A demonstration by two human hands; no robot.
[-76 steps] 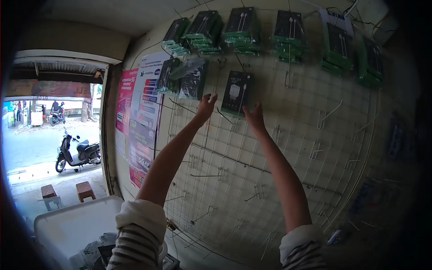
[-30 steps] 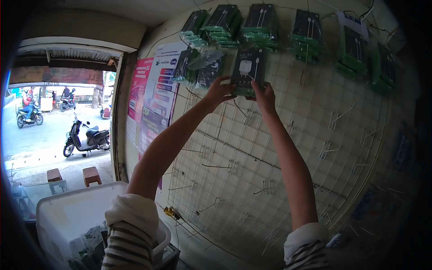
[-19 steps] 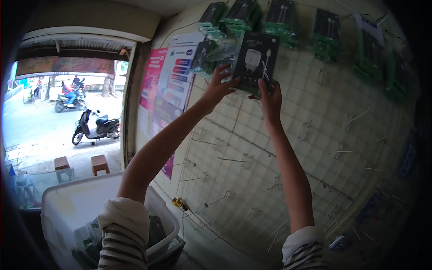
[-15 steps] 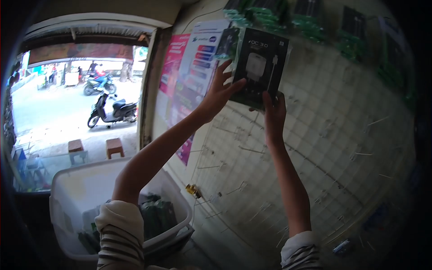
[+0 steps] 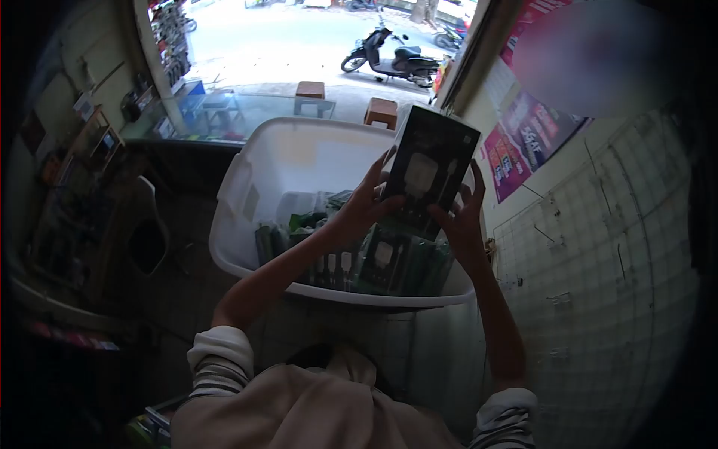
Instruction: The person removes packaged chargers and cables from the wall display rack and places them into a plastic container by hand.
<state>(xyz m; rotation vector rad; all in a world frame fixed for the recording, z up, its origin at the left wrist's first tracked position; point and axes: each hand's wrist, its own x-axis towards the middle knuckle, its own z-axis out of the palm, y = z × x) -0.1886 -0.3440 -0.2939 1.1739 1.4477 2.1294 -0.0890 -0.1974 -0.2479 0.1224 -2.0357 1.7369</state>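
Between my two hands is a dark charger package (image 5: pixel 435 165), printed with a white plug and a cable. It is slightly tilted, held above a large white plastic bin (image 5: pixel 238 213). My left hand (image 5: pixel 365 208) grips its left edge, with the thumb across the lower front. On the lower right side my right hand (image 5: pixel 462 223) is closed around it, thumb also on the front. Under the package, in the bin, lie several similar dark packs (image 5: pixel 385 263) in clear and green wrapping.
A wire grid rack (image 5: pixel 568 284) with hooks runs along the right wall, below pink and purple posters (image 5: pixel 516 142). Beyond the bin are a glass counter (image 5: pixel 262 106), two brown stools (image 5: pixel 381 112) and a parked scooter (image 5: pixel 393 56) outside. A chair (image 5: pixel 149 224) stands at left.
My view has turned left and down, from the rack to the bin. Both hands have brought the charger package away from the upper wall and lowered it over the bin.
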